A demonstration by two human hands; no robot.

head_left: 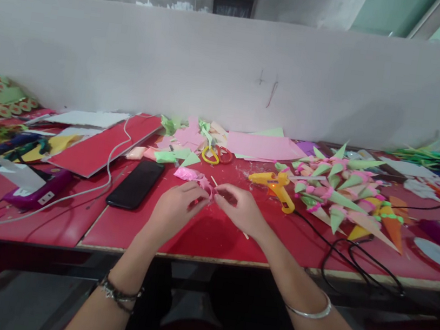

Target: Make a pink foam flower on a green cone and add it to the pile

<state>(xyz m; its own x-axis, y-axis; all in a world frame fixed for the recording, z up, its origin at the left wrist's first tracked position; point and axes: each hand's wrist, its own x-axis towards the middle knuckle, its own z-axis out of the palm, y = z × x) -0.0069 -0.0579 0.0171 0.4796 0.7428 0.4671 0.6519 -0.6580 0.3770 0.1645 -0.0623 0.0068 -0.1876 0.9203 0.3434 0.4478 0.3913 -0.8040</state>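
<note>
Over the middle of the red table, my left hand (179, 203) and my right hand (243, 207) meet with their fingertips pinched. Between them is a small strip of soft pink material (212, 189), partly hidden by the fingers; I cannot make out its exact kind. Just behind my left fingers lies a shiny pink packet (186, 174). A thin pale stick (213, 180) shows beyond the fingertips. To the right, a yellow hot glue gun (276, 186) lies on its side. Left of my hands rests a black phone (135, 185).
Green and pink paper cones (335, 187) are heaped at the right. Yellow-handled scissors (210, 155) and pink paper sheets (263, 147) lie at the back. A red board (104, 143), a white cable (111, 158) and a purple power strip (38, 191) are leftward. Black cord (348, 257) hangs off the front edge.
</note>
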